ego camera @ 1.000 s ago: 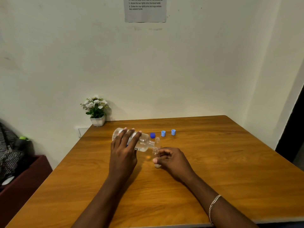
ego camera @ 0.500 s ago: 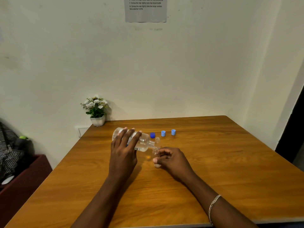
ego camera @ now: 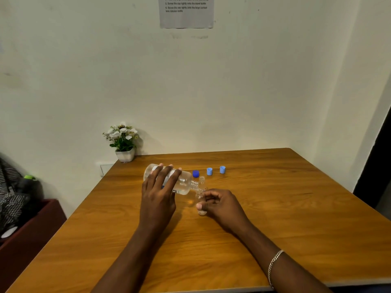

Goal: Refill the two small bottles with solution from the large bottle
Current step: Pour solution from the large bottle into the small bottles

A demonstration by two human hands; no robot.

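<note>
My left hand grips the large clear bottle, tipped almost flat with its open mouth pointing right. That mouth sits just over a small clear bottle, which stands upright on the table in my right hand. A second small clear bottle stands uncapped just behind them. Behind it on the table lie a dark blue cap and two light blue caps in a row.
The wooden table meets the wall at the back, where a small potted white flower stands at the left corner. A dark red cabinet with bags stands left of the table. A printed sheet hangs on the wall.
</note>
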